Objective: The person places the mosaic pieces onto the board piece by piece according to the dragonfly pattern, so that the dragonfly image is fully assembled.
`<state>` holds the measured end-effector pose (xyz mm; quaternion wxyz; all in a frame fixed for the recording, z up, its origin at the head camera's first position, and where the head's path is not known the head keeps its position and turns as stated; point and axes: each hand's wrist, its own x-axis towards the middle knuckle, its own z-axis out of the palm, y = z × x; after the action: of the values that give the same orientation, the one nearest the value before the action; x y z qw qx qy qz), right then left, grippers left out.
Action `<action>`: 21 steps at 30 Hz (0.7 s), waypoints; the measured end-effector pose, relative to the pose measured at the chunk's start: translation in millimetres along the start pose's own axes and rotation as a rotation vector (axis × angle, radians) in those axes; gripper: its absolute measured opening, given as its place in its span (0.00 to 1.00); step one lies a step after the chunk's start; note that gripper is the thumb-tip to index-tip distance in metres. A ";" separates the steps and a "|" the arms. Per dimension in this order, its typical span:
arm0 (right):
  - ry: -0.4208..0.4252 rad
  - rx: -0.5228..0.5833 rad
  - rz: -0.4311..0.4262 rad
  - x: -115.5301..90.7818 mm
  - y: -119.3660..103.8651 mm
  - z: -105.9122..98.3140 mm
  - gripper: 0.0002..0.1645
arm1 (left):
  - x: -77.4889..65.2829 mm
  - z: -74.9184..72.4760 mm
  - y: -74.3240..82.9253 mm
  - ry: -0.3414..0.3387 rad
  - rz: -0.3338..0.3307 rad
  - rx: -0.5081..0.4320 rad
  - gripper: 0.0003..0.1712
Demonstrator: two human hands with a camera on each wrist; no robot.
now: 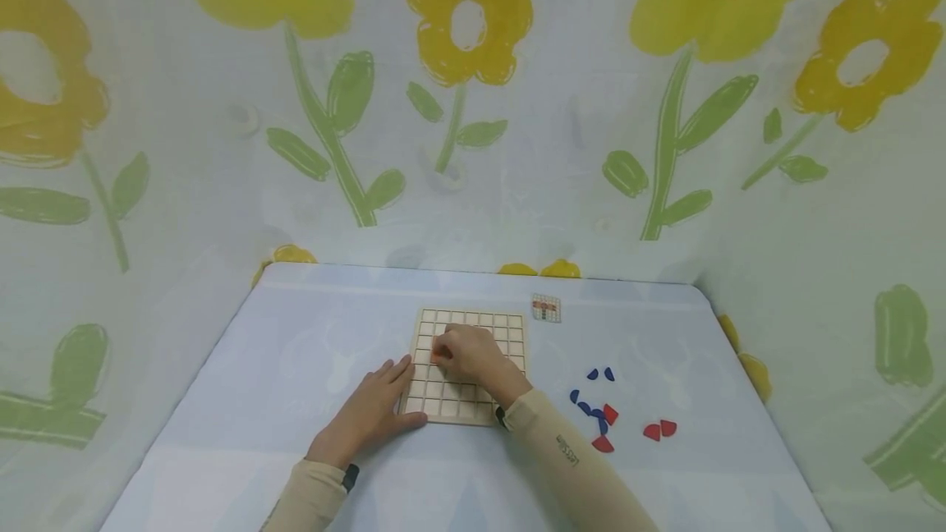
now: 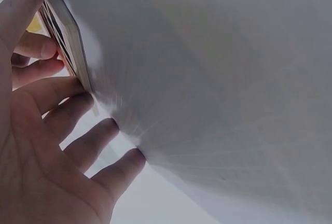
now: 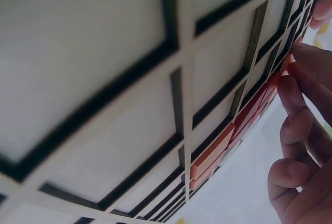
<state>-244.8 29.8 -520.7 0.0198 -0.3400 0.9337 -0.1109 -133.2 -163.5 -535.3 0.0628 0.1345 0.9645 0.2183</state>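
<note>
A wooden grid board (image 1: 453, 409) with square cells lies on the table. My right hand (image 1: 473, 354) is over its middle, with curled fingers pinching a small orange piece (image 1: 436, 350) at a cell in the left part. In the right wrist view, red pieces (image 3: 250, 111) and an orange piece (image 3: 211, 154) sit in cells near those fingertips. My left hand (image 1: 372, 407) rests at the board's left edge, fingers spread, the thumb near its front left corner. The right hand covers several cells in the head view.
Behind the board's right corner lies a small pattern card (image 1: 547, 308). Right of the board are scattered blue half-round pieces (image 1: 585, 407) and red quarter-round pieces (image 1: 603, 443). Two more red pieces (image 1: 652, 432) lie farther right. A flowered curtain (image 1: 547, 146) surrounds the table.
</note>
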 end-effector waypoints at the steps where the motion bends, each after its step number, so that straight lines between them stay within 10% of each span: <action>1: -0.001 -0.002 0.004 0.1 -0.2 -0.2 0.06 | 0.2 0.1 -0.4 -0.001 -0.001 0.002 0.53; 11: 0.040 -0.016 -0.013 -3.1 -1.1 1.8 0.06 | 0.0 0.2 -2.0 0.005 -0.009 0.002 0.53; 21: 0.265 0.081 -0.035 -46.3 -1.7 -28.1 0.14 | -0.5 -0.9 1.1 0.008 -0.008 0.005 0.53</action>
<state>-211.3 63.6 -494.7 -0.0918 -0.3374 0.9168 -0.1928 -132.6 -163.0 -533.9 0.0593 0.1302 0.9659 0.2160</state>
